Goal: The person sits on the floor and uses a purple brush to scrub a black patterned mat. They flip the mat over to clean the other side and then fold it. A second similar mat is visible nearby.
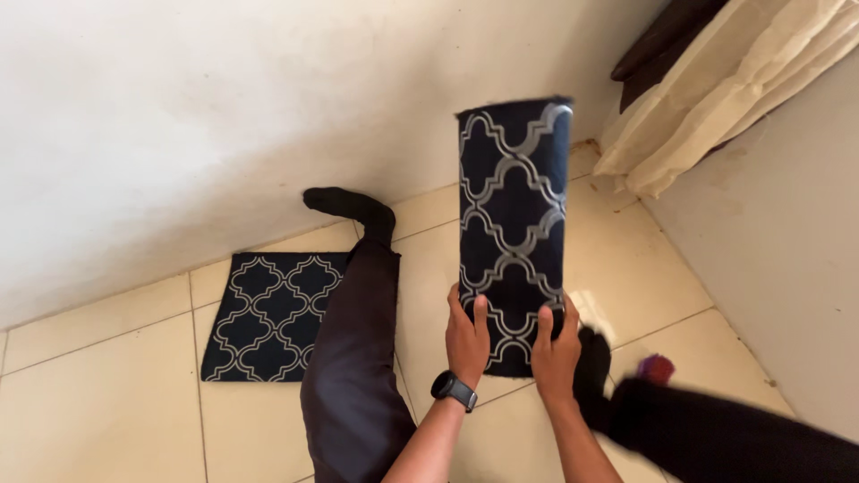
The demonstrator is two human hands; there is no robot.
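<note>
Cream tiled floor (pixel 107 402), white wall (pixel 179 107), curtain (pixel 716 80) at two o'clock.
Left hand (pixel 467 335) and right hand (pixel 557 353) both clamped on upright patterned cover (pixel 514 224) at centre; matching cover (pixel 268 313) flat at nine o'clock.

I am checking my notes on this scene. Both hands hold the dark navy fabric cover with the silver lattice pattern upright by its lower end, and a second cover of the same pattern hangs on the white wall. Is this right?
Not quite. The second patterned cover does not hang on the white wall; it lies flat on the cream tiled floor by the wall, as the head view shows. The rest holds: the left hand and right hand hold the dark navy fabric cover with the silver lattice pattern upright by its lower end.
</note>
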